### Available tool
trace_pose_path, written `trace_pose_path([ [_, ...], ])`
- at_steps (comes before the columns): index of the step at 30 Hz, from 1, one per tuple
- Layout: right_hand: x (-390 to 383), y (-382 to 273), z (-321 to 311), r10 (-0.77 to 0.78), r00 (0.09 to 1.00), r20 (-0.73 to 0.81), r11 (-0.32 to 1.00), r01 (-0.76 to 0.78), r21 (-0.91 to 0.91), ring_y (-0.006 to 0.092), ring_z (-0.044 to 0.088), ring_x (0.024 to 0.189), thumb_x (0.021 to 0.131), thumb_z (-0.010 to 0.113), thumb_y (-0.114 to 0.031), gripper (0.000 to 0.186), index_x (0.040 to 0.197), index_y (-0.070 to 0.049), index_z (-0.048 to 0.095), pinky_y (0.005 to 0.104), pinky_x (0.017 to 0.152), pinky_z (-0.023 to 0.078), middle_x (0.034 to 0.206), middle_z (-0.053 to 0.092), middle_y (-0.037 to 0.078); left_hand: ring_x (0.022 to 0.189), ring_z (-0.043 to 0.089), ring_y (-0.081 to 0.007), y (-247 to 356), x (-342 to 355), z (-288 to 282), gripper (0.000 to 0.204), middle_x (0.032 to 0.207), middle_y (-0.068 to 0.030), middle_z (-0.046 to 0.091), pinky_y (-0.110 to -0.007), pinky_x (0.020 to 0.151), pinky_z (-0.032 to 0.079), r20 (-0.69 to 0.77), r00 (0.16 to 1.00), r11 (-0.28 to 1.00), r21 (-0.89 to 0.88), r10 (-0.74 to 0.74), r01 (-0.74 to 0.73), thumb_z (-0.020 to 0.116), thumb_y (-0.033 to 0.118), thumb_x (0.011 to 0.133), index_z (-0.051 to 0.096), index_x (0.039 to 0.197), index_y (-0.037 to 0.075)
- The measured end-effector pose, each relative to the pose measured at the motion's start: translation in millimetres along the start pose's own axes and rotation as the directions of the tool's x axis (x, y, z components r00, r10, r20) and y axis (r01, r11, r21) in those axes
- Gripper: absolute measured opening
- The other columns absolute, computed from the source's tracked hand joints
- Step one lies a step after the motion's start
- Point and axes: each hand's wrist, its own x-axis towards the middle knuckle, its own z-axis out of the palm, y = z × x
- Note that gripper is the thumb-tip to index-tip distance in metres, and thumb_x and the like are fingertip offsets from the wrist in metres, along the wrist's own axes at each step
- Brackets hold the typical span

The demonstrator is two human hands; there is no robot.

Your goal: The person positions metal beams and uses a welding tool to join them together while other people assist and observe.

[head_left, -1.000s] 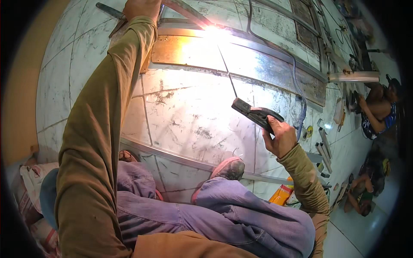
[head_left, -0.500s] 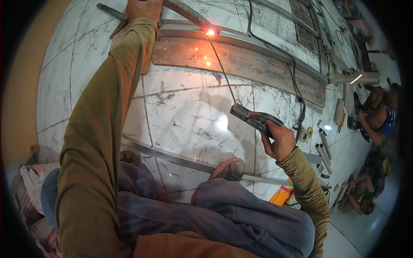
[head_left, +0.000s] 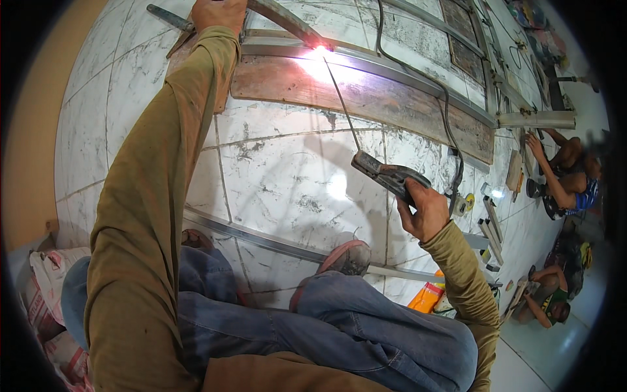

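Observation:
My right hand [head_left: 428, 212] is wrapped round a black welding electrode holder [head_left: 388, 176]. A thin welding rod [head_left: 342, 101] runs up from its jaw to a bright arc at the joint of a slanting metal bar [head_left: 287, 21] and a long metal rail [head_left: 405, 78]. White-violet glare hides the rod's tip and the joint itself. At the upper edge, my left hand [head_left: 219, 16] is beside the slanting bar's upper part; its fingers are cut off by the picture's edge. A dark tube-like piece [head_left: 168, 17] sticks out left of that hand. Under the rail lies a worn wooden plank [head_left: 281, 85].
A black cable [head_left: 447, 121] loops over the rail toward the holder. Another metal bar [head_left: 268, 245] lies across the tiled floor by my shoes [head_left: 346, 258]. Short metal pieces [head_left: 491, 228] and an orange packet [head_left: 426, 297] are at right. Two people crouch at far right; sacks [head_left: 55, 281] stand lower left.
The small red-orange glow with sparks at the joint has become a bright white-violet arc. My right hand and the holder have shifted very slightly. One person at far right has moved an arm.

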Motion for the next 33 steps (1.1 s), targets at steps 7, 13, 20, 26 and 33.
trace_pose_path([
  [7, -3, 0, 4, -0.005, 1.0, -0.004, 0.994, 0.005, -0.109, 0.0374, 0.068, 0.073, 0.079, 0.072, -0.011, 0.039, 0.116, 0.002, 0.068, 0.0433, 0.065, 0.057, 0.08, 0.069, 0.02, 0.074, 0.064, -0.0248, -6, 5, -4, 0.044, 0.08, -0.0139, 0.067, -0.038, 0.068, 0.052, -0.015, 0.989, 0.969, 0.204, 0.147, -0.141, 0.075, 0.032, 0.08, 0.064, 0.102, -0.004],
  [13, 0, -4, -3, -0.017, 0.999, 0.05, 0.999, 0.015, 0.041, 0.0395, 0.068, 0.079, 0.079, 0.073, -0.011, 0.041, 0.116, 0.002, 0.064, 0.0441, 0.069, 0.057, 0.093, 0.068, 0.02, 0.062, 0.063, -0.0208, -2, 0, 1, 0.031, 0.075, -0.0106, 0.066, -0.036, 0.057, 0.051, 0.01, 1.0, 0.989, -0.149, -0.009, 0.011, 0.076, 0.024, 0.082, 0.062, 0.093, -0.001],
  [20, 4, -1, -1, -0.018, 0.999, 0.04, 1.0, 0.018, 0.0, 0.0393, 0.067, 0.076, 0.079, 0.074, -0.013, 0.043, 0.118, 0.002, 0.063, 0.0456, 0.068, 0.056, 0.089, 0.068, 0.021, 0.058, 0.061, -0.0187, 12, -6, -1, 0.028, 0.072, -0.0085, 0.065, -0.035, 0.054, 0.05, 0.034, 0.994, 0.984, -0.143, -0.104, 0.108, 0.076, 0.023, 0.082, 0.062, 0.091, 0.0],
  [26, 8, 2, 2, -0.03, 0.999, 0.017, 1.0, 0.03, -0.009, 0.0386, 0.067, 0.074, 0.079, 0.074, -0.014, 0.045, 0.12, 0.001, 0.064, 0.0464, 0.065, 0.056, 0.086, 0.069, 0.021, 0.058, 0.06, -0.0186, 13, -4, -1, 0.028, 0.072, -0.0082, 0.065, -0.036, 0.053, 0.05, 0.039, 0.993, 0.984, -0.135, -0.108, 0.113, 0.076, 0.023, 0.082, 0.063, 0.092, 0.001],
  [33, 7, 3, 6, -0.04, 0.999, -0.003, 0.999, 0.04, -0.028, 0.0375, 0.067, 0.072, 0.079, 0.075, -0.015, 0.046, 0.121, 0.001, 0.065, 0.0458, 0.065, 0.056, 0.085, 0.069, 0.021, 0.07, 0.064, -0.0229, 3, 0, -1, 0.036, 0.077, -0.0096, 0.067, -0.038, 0.067, 0.052, 0.014, 0.999, 0.999, -0.009, -0.05, 0.051, 0.077, 0.032, 0.079, 0.065, 0.093, 0.0],
])
